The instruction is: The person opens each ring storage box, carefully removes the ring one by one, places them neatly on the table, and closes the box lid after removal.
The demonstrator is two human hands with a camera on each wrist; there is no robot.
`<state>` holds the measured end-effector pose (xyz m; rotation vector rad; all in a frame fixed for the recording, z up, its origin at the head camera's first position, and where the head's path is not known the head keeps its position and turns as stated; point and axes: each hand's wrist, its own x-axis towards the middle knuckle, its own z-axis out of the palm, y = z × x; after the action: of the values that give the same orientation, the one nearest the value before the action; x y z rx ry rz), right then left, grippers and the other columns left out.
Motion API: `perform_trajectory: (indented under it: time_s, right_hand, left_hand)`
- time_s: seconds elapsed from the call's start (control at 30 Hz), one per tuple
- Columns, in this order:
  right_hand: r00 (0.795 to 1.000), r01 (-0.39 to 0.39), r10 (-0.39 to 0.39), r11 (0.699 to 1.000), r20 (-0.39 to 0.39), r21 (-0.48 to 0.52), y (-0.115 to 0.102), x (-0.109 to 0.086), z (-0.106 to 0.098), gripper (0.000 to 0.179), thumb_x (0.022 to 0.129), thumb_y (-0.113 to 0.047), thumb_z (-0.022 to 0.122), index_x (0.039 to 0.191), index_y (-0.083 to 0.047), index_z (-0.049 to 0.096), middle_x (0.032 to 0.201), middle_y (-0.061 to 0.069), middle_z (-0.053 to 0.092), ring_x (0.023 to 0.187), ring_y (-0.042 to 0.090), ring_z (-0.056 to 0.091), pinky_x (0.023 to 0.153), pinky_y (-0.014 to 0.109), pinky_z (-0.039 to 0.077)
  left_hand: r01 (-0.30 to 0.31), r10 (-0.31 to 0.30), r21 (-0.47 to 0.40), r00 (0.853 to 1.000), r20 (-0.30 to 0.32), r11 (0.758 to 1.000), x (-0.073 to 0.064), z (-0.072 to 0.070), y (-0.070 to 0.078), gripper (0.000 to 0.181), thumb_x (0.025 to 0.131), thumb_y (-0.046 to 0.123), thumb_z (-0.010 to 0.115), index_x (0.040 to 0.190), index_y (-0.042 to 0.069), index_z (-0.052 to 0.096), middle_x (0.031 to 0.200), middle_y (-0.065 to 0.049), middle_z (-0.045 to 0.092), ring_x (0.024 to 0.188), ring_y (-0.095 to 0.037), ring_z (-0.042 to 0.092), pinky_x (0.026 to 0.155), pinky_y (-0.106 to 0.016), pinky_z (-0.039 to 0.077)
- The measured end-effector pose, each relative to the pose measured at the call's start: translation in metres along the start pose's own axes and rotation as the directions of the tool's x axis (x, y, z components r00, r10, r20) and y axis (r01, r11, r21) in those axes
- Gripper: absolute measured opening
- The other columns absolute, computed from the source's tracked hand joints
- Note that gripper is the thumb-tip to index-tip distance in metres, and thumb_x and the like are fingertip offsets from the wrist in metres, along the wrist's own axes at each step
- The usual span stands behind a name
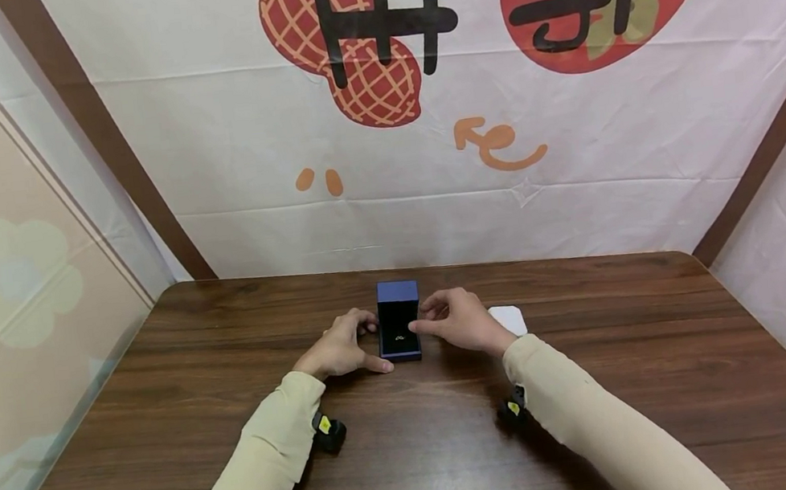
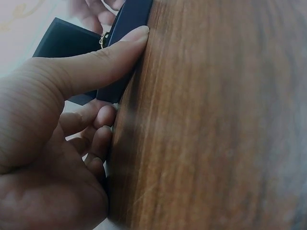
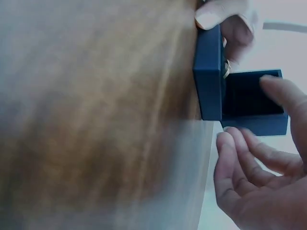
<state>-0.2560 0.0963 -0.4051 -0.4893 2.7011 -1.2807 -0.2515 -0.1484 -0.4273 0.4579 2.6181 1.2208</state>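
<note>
A small blue ring box (image 1: pixel 397 291) stands on the table with its lid raised and a dark interior facing me. In its base sits a gold-coloured ring (image 1: pixel 400 338), also visible in the right wrist view. My left hand (image 1: pixel 341 345) grips the base from the left, thumb along the front and fingers curled by the side. My right hand (image 1: pixel 461 320) is round the right side of the raised lid (image 3: pixel 256 125). Its thumb (image 3: pixel 274 89) overlaps the lid's open face, with the bent fingers along the outer wall.
Behind my right wrist lies a white, rounded-corner object (image 1: pixel 508 319), partly hidden. The brown wood-grain table (image 1: pixel 417 452) reaches back to a printed white cloth (image 1: pixel 236 149). Black wrist cameras hang under both sleeves.
</note>
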Motion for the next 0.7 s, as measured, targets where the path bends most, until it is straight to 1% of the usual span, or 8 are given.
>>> perform_trajectory:
  time_s: [0.07, 0.13, 0.2, 0.27, 0.37, 0.43, 0.6, 0.7]
  right_hand:
    - [0.998, 0.067, -0.068, 0.998, -0.017, -0.015, 0.001, -0.003, 0.002, 0.025, 0.087, -0.023, 0.082, 0.103, -0.005, 0.075, 0.086, -0.002, 0.070, 0.080, 0.013, 0.065, 0.074, 0.032, 0.053]
    - [0.992, 0.126, -0.127, 0.992, -0.022, -0.023, 0.000, -0.005, 0.004, 0.014, 0.086, -0.015, 0.082, 0.096, -0.006, 0.076, 0.081, -0.003, 0.070, 0.075, 0.012, 0.065, 0.069, 0.029, 0.053]
    - [0.986, 0.166, -0.167, 0.985, -0.018, -0.036, -0.001, -0.005, 0.007, 0.009, 0.086, -0.011, 0.081, 0.093, -0.006, 0.077, 0.079, -0.003, 0.070, 0.072, 0.010, 0.064, 0.066, 0.027, 0.052]
    - [0.980, 0.198, -0.199, 0.979, -0.010, -0.054, -0.003, -0.006, 0.010, 0.007, 0.086, -0.009, 0.081, 0.092, -0.006, 0.079, 0.077, -0.004, 0.071, 0.069, 0.009, 0.063, 0.064, 0.025, 0.052]
    - [0.976, 0.217, -0.218, 0.973, 0.003, -0.080, -0.005, -0.005, 0.014, 0.006, 0.086, -0.011, 0.082, 0.090, -0.007, 0.080, 0.076, -0.005, 0.071, 0.065, 0.007, 0.062, 0.061, 0.023, 0.051]
    - [0.972, 0.236, -0.237, 0.967, 0.005, -0.098, -0.006, -0.004, 0.016, 0.005, 0.086, -0.011, 0.082, 0.089, -0.007, 0.080, 0.076, -0.005, 0.072, 0.064, 0.007, 0.062, 0.059, 0.023, 0.051]
    - [0.963, 0.266, -0.268, 0.954, 0.008, -0.137, -0.008, -0.001, 0.021, 0.004, 0.087, -0.012, 0.081, 0.088, -0.008, 0.081, 0.077, -0.004, 0.073, 0.064, 0.006, 0.062, 0.059, 0.023, 0.050]
    - [0.963, 0.268, -0.269, 0.951, 0.015, -0.152, -0.008, 0.000, 0.023, 0.004, 0.088, -0.012, 0.081, 0.088, -0.008, 0.081, 0.078, -0.004, 0.073, 0.064, 0.005, 0.061, 0.060, 0.023, 0.050]
  left_hand:
    - [-0.003, 0.003, 0.000, 1.000, -0.003, 1.000, 0.000, 0.000, 0.000, 0.076, 0.066, 0.019, 0.098, 0.127, -0.003, 0.057, 0.118, -0.010, 0.057, 0.117, -0.032, 0.046, 0.105, -0.055, 0.032]
    - [-0.006, 0.006, 0.002, 1.000, -0.004, 1.000, 0.000, 0.000, 0.000, 0.076, 0.066, 0.019, 0.098, 0.127, -0.003, 0.057, 0.118, -0.010, 0.057, 0.117, -0.032, 0.047, 0.105, -0.055, 0.032]
    - [-0.005, 0.005, 0.004, 1.000, -0.002, 1.000, 0.000, 0.000, 0.000, 0.075, 0.066, 0.019, 0.097, 0.127, -0.003, 0.058, 0.118, -0.010, 0.057, 0.117, -0.032, 0.046, 0.105, -0.057, 0.030]
    - [-0.002, 0.002, 0.004, 1.000, 0.003, 1.000, 0.000, 0.000, 0.000, 0.075, 0.067, 0.020, 0.097, 0.127, -0.002, 0.057, 0.119, -0.010, 0.057, 0.118, -0.032, 0.045, 0.106, -0.058, 0.028]
    - [0.004, -0.004, 0.001, 1.000, 0.010, 1.000, 0.000, 0.000, 0.000, 0.075, 0.068, 0.020, 0.096, 0.127, -0.002, 0.057, 0.119, -0.011, 0.056, 0.118, -0.033, 0.044, 0.107, -0.059, 0.027]
    - [0.002, -0.002, 0.000, 1.000, 0.009, 1.000, 0.000, 0.000, 0.001, 0.074, 0.068, 0.019, 0.096, 0.127, -0.003, 0.057, 0.120, -0.012, 0.057, 0.118, -0.033, 0.045, 0.107, -0.058, 0.028]
    - [-0.015, 0.015, 0.011, 1.000, 0.004, 1.000, 0.000, 0.000, 0.001, 0.073, 0.069, 0.018, 0.096, 0.127, -0.004, 0.057, 0.119, -0.012, 0.057, 0.117, -0.033, 0.048, 0.105, -0.057, 0.032]
    - [-0.014, 0.014, 0.009, 1.000, 0.007, 1.000, 0.000, 0.000, 0.001, 0.073, 0.069, 0.018, 0.095, 0.127, -0.004, 0.057, 0.119, -0.011, 0.056, 0.117, -0.033, 0.045, 0.105, -0.058, 0.030]
